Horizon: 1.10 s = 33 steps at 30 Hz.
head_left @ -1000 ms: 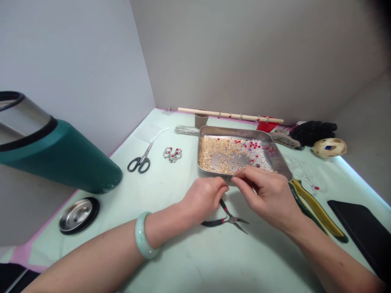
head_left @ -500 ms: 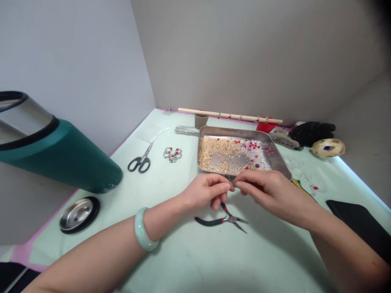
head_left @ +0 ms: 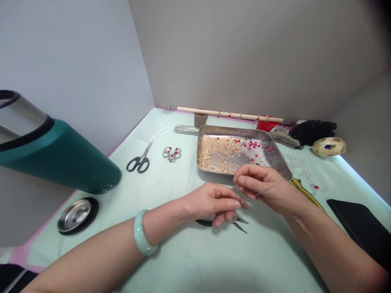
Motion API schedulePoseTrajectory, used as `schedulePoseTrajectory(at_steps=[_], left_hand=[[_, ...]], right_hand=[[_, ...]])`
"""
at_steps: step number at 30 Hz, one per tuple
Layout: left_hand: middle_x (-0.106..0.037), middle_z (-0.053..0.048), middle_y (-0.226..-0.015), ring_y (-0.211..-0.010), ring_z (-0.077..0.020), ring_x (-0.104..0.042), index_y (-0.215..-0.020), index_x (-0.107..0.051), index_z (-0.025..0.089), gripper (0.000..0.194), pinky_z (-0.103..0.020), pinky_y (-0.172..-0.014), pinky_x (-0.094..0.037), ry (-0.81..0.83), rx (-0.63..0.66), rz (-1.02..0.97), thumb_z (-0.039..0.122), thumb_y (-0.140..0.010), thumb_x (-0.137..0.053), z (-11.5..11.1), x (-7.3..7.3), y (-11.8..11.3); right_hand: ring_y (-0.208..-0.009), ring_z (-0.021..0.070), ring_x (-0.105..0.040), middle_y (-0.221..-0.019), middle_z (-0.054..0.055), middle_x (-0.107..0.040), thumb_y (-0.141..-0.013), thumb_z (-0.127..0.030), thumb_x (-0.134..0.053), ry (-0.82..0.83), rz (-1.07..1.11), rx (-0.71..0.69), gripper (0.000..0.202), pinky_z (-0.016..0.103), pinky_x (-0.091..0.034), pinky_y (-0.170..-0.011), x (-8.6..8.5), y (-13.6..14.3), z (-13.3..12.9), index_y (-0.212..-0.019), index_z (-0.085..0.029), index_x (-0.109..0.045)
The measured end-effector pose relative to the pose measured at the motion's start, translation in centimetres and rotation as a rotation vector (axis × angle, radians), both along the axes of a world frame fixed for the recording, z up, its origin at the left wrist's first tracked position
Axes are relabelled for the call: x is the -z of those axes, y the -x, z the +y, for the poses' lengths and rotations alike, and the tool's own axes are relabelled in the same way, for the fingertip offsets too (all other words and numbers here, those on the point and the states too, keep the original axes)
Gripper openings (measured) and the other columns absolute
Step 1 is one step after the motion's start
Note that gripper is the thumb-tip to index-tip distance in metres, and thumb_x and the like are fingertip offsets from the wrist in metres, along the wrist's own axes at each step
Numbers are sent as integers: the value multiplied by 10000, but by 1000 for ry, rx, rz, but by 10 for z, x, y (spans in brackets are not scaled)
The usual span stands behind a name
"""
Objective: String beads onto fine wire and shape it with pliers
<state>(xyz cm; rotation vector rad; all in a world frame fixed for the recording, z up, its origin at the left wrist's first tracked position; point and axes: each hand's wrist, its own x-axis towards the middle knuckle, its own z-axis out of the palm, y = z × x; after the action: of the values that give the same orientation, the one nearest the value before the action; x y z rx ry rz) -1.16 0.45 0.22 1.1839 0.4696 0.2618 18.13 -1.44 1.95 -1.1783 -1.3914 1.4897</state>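
A thin silvery wire (head_left: 236, 189), bent into a loop, spans the small gap between my two hands. My right hand (head_left: 264, 187) is closed in a pinch on it, just over the front edge of a metal tray (head_left: 282, 165). Lower and to the left, my left hand (head_left: 218, 202) has thumb and forefinger together at the wire's lower part, its other fingers curled. Beneath the left hand lie pliers (head_left: 240, 224) with black handles, partly covered by it. Gold, clear, red and purple beads (head_left: 210, 152) fill much of the tray.
Left of the tray lie beaded wirework (head_left: 172, 154) and scissors (head_left: 142, 159). A green tumbler (head_left: 76, 158) and its lid (head_left: 77, 215) stand farther left. Behind are a wire bundle (head_left: 185, 130), a cup (head_left: 200, 119) and a wooden rod (head_left: 210, 112). A black flat object (head_left: 357, 228) lies right.
Both hands have shifted: my left hand went right and down, now covering most of the pliers; my right hand turned and rose slightly. The wire loop shows more clearly.
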Motion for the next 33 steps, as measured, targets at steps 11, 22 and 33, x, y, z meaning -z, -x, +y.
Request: schedulePoseTrajectory(at_steps=[11, 22, 33], left_hand=[[-557, 38, -584, -384, -18, -467, -768, -614, 124, 191, -152, -422, -371, -173, -44, 2, 225, -879, -496, -5, -7, -1], [-588, 33, -586, -357, -39, -508, -792, -599, 128, 229, -167, -401, -378, -53, -462, -152, 337, -860, -535, 3, 0, -1], [-552, 48, -563, -386, -51, -506, -826, -603, 132, 239, -190, -445, -397, 45, -408, -262, 362, -870, -554, 9, 3, -1]], right_hand=[[-527, 75, -496, -740, -3, -601, -910, -341, -543, -160, 8, -60, 221, 217, -356, -466, -2, 0, -3, -760, -179, -547], [-636, 140, -599, -816, 29, -665, -906, -178, -512, -630, -179, 365, 171, 282, -450, -532, 0, 25, -14, -762, -223, -591], [-783, 164, -630, -940, 48, -675, -863, -118, -565, -887, -532, 170, 155, 293, -494, -654, -7, 21, -16, -969, -227, -595]])
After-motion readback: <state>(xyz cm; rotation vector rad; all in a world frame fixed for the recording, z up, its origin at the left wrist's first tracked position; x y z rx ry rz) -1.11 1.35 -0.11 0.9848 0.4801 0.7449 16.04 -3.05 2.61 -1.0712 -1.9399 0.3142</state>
